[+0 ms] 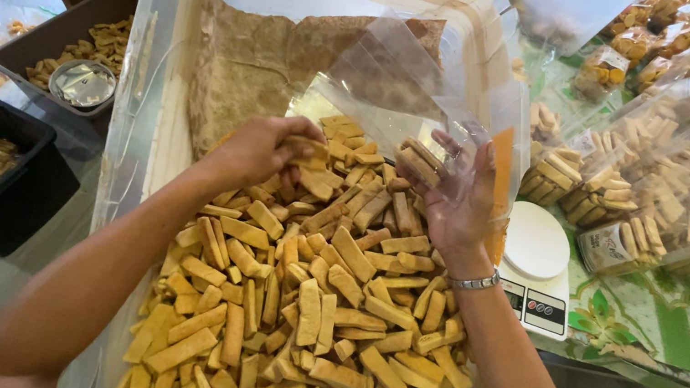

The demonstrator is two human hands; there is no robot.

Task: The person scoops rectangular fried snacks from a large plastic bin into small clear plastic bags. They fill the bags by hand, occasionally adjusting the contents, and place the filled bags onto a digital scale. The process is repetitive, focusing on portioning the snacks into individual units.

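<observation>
I am pinching biscuit sticks [317, 310] with my left hand [264, 149] near the tub's far end, while my right hand [455, 198] is gripping the clear bag [408, 84] open for them.

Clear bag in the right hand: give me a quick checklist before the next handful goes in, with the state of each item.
1. Clear bag held up by the right hand: ok, the hand supports it from below.
2. Bag mouth open toward the left hand: cannot tell, the film is see-through and its edge is unclear.
3. Left hand loaded: ok, its grip is closed on several biscuit sticks.
4. Supply in the clear tub: ok, a deep heap of sticks remains.
5. Some sticks already in the bag: ok, a few rest against the right palm.
6. White scale free: ok, nothing lies on its platter.
</observation>
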